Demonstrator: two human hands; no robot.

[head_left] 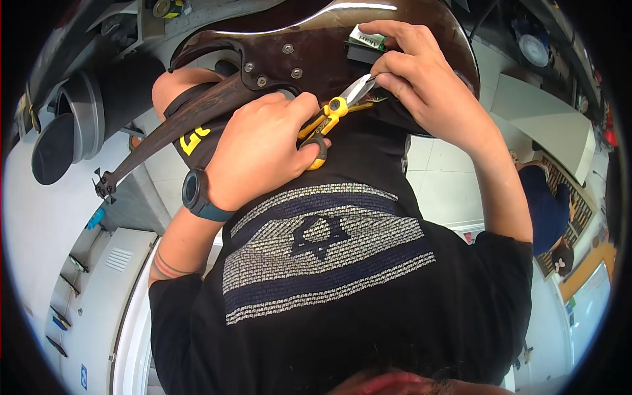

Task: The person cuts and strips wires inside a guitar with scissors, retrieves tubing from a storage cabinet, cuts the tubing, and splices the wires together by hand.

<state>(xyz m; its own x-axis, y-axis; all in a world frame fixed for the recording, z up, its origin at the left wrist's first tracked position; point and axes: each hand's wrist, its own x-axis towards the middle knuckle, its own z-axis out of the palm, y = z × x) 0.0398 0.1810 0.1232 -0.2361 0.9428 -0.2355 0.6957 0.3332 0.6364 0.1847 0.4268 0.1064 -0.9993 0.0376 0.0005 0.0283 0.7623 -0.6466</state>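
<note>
As left hand (263, 148) grips scissors (336, 107), battery (368, 38) beyond blades (357, 87)

Left hand (263, 141) curled in a grip, knuckles up; right hand (438, 85) reaches forward, fingers bent, pinching.

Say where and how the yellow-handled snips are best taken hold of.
Best gripped by the looped handles of the yellow-handled snips, coming from the person's left, as the left hand does. The loops lie toward the torso, while the blades slant away toward the right hand, so fingers there should stay behind the pivot.
</note>
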